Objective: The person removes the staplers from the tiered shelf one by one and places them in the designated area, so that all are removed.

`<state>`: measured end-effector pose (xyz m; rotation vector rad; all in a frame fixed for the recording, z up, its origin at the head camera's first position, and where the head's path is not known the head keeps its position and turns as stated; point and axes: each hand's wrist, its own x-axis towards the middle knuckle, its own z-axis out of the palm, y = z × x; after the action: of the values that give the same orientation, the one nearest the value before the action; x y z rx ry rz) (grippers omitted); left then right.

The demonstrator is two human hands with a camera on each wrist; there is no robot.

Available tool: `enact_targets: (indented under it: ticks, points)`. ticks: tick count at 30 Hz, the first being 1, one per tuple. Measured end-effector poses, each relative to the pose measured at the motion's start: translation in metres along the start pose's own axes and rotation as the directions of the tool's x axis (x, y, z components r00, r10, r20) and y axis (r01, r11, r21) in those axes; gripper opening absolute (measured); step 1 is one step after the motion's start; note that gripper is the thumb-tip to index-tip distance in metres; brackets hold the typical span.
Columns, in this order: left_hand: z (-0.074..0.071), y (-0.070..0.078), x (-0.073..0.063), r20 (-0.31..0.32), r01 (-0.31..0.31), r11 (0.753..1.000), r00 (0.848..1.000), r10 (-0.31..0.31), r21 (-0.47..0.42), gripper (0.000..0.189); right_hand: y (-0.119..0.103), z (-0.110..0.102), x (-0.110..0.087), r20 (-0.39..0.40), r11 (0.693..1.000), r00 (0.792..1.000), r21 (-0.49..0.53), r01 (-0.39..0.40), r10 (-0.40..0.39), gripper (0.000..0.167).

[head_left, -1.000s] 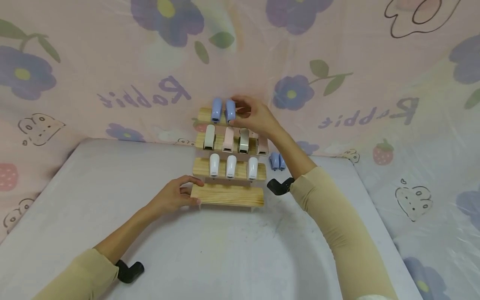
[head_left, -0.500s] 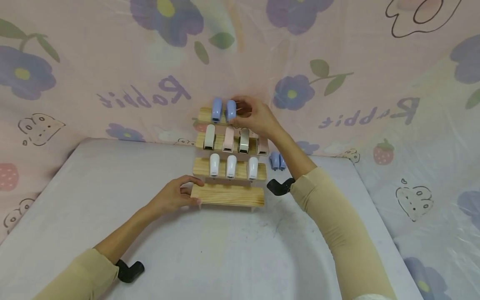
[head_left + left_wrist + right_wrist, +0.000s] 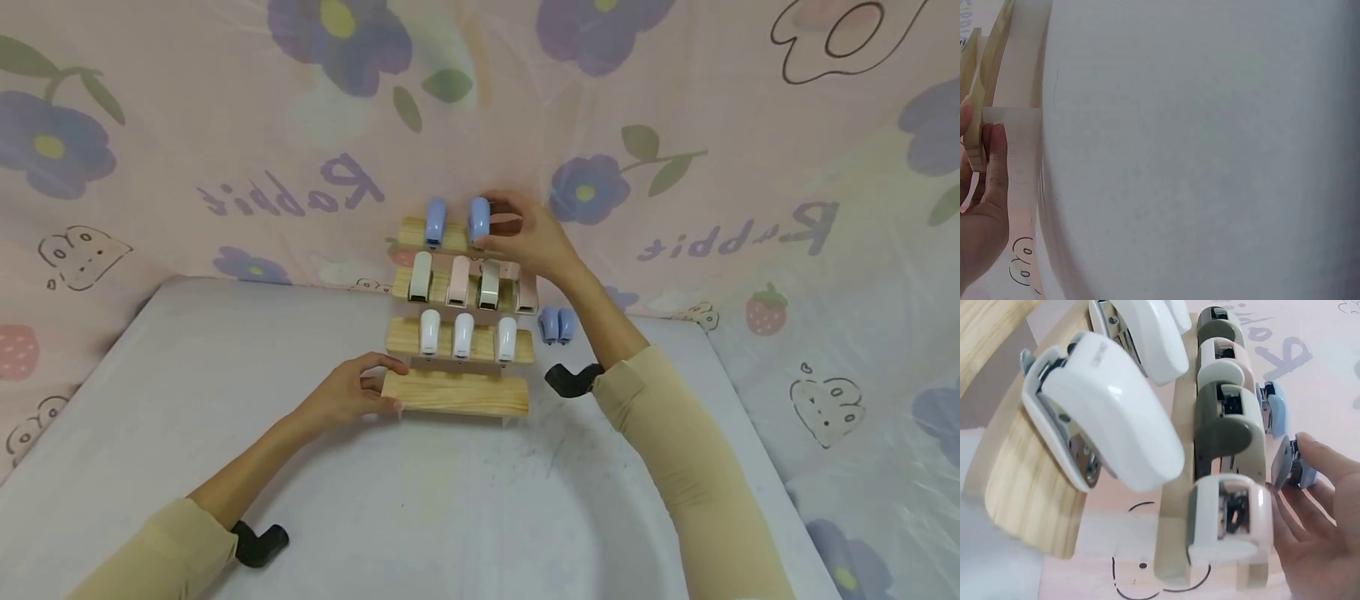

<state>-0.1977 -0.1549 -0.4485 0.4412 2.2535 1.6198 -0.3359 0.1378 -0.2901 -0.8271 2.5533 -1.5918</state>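
A tiered wooden display stand point(image 3: 454, 392) holds rows of small staplers. My left hand point(image 3: 348, 390) grips the left end of its lowest plank; in the left wrist view, fingers point(image 3: 997, 169) wrap the plank's edge. At the top tier my right hand point(image 3: 528, 236) pinches a blue stapler point(image 3: 478, 220) between thumb and fingers. Another blue stapler point(image 3: 435, 222) stands to its left, apart from it. The right wrist view shows the held stapler point(image 3: 1300, 467) beyond the second-tier row, partly covered by my fingers.
Grey-green and pink staplers point(image 3: 459, 281) line the tier below the top. White staplers point(image 3: 462, 335) stand on the tier under that. Two blue staplers point(image 3: 557, 324) sit side by side on the white table point(image 3: 450, 500), right of the stand. A printed curtain point(image 3: 480, 125) hangs close behind.
The right hand has slid the blue stapler to the right along the top tier, widening the gap to the other blue one. My left hand keeps its hold on the plank.
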Motion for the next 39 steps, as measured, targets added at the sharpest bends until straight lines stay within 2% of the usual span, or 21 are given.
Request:
enact_targets:
  ticks: [7,14,21,39]
  points:
    - [0.001,-0.001,0.001,-0.002,0.013,1.000,1.000,-0.013,-0.019,0.054,0.006,-0.008,-0.008,-0.046,0.999,0.999,0.027,-0.024,0.025,0.065]
    - [0.001,0.000,0.000,-0.021,0.010,1.000,1.000,-0.011,-0.019,0.055,0.008,-0.019,-0.015,-0.070,0.999,0.998,0.033,-0.009,0.011,0.064]
    - [0.003,-0.001,-0.002,-0.055,0.005,1.000,0.998,-0.006,-0.003,0.055,0.014,-0.029,-0.025,-0.087,1.000,0.996,0.001,-0.016,0.016,0.064]
    - [0.002,0.000,-0.003,-0.057,0.015,1.000,0.998,-0.015,0.005,0.053,0.032,-0.057,-0.058,-0.117,0.995,0.990,-0.039,-0.089,0.084,0.064]
